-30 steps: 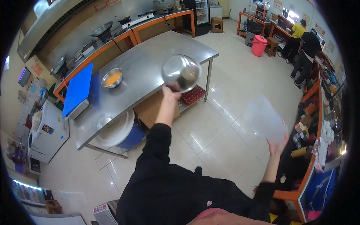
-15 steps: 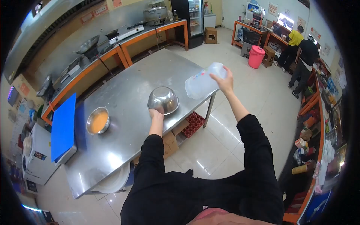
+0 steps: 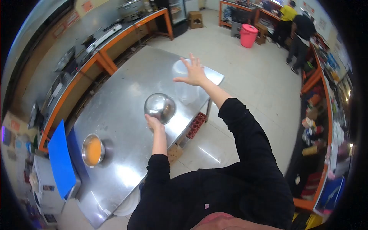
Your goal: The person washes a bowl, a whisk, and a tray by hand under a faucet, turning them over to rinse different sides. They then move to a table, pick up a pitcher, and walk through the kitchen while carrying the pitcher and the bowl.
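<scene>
My left hand (image 3: 154,123) grips the lower edge of a shiny metal bowl (image 3: 161,105), which is tipped with its rounded bottom facing up over the steel table (image 3: 122,99). My right hand (image 3: 194,73) is raised above the table's far right part, fingers spread, with nothing in its grasp. Partly behind those fingers shows a whitish, translucent patch, blurred against the steel. To the left, a second metal bowl (image 3: 85,151) stands upright and holds an orange liquid (image 3: 94,151).
A blue board (image 3: 61,161) stands at the table's left end. Beyond the table runs a counter with an orange frame (image 3: 109,63) and cooking gear. A pink bin (image 3: 248,36) and two people (image 3: 303,28) are at the back right, near crowded shelves.
My right hand has let go of the translucent plastic container and moved left, its fingers now spread. My left hand still holds the upturned bowl. The camera view has shifted.
</scene>
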Demonstrator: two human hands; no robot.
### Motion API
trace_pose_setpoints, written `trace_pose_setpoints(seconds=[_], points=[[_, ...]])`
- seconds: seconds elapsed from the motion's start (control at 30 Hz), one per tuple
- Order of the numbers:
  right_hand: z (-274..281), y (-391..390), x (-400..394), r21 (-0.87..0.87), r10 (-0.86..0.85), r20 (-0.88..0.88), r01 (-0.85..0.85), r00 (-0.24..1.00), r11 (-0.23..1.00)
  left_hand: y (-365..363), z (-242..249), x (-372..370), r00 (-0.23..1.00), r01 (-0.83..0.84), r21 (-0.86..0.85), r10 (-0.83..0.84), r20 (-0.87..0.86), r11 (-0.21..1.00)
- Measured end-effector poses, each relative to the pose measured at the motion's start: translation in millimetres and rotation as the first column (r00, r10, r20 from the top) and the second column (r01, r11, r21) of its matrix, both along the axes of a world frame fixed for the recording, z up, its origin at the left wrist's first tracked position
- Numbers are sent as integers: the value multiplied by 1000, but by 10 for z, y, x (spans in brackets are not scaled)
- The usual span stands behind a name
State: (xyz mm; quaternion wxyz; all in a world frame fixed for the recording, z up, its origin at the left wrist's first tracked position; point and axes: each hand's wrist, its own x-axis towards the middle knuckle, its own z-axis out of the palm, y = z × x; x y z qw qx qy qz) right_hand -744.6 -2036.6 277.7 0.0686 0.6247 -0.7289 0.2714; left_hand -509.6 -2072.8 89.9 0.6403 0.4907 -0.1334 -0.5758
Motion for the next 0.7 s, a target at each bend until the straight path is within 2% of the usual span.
trace_pose_setpoints(seconds=[0.03, 0.13, 0.2, 0.23, 0.27, 0.3, 0.33, 0.37, 0.4, 0.43, 0.47, 0.5, 0.53, 0.57, 0.6, 0.63, 0.67, 0.7], points=[[36, 128, 46, 1, -52, -36, 52, 998, 999, 75, 123, -37, 999, 13, 19, -12, -50, 1000], [-130, 638, 71, -153, -61, 41, 67, 997, 986, 458, 375, -111, 995, 82, -192, -70, 70, 978], [-380, 1329, 150, -348, 5, 209, 70, 978, 935, 979, 546, -331, 963, 96, -233, -31, 268, 968], [-550, 1776, 223, -303, 25, 317, 77, 948, 950, 1271, 596, -401, 932, 106, -262, -5, 361, 959], [-850, 2200, 308, -300, 49, 393, 77, 918, 951, 1573, 588, -478, 941, 151, -244, -64, 332, 958], [-1280, 2676, 360, -186, 72, 481, 22, 874, 982, 1919, 531, -644, 942, 236, -225, -165, 292, 945], [-1719, 3273, 568, 36, -133, 535, 135, 835, 990, 2211, 333, -735, 920, 340, -141, -298, 255, 930], [-2314, 3899, 678, 335, -231, 614, 15, 755, 942, 2523, 69, -830, 864, 472, -50, -451, 223, 880], [-2881, 4580, 907, 496, -354, 551, 46, 756, 867, 2935, -125, -962, 834, 536, -30, -523, 178, 844], [-3153, 5310, 910, 616, -500, 542, 86, 675, 783, 3353, -184, -998, 666, 746, -148, -726, 171, 649], [-3405, 6064, 1044, 715, -620, 532, 86, 577, 694, 3814, -254, -1055, 610, 791, -33, -784, 114, 611], [-3585, 6804, 1230, 792, -710, 515, 49, 481, 608, 4220, -358, -1042, 440, 896, -25, -881, 171, 443], [-3722, 7528, 1446, 849, -775, 492, -22, 396, 528, 4612, -548, -1066, 325, 944, -6, -926, 193, 330], [-3731, 8074, 1718, 876, -814, 481, -134, 326, 464, 5028, -609, -1065, 219, 974, 18, -965, 145, 224], [-3690, 8661, 1965, 876, -900, 417, 208, 124, 435, 5416, -635, -1068, 136, 979, 143, -988, 72, 145], [-3470, 9165, 2183, 811, -917, 390, 506, -90, 295, 5835, -691, -1083, 58, 978, 201, -998, -6, 56], [-3275, 9588, 2354, 731, -870, 399, 673, -289, 111, 6183, -729, -1081, -5, 966, 259, -997, -75, -25], [-3205, 10023, 2513, 678, -791, 411, 732, -454, -68, 6531, -745, -1116, -55, 945, 312, -987, -148, -99]])
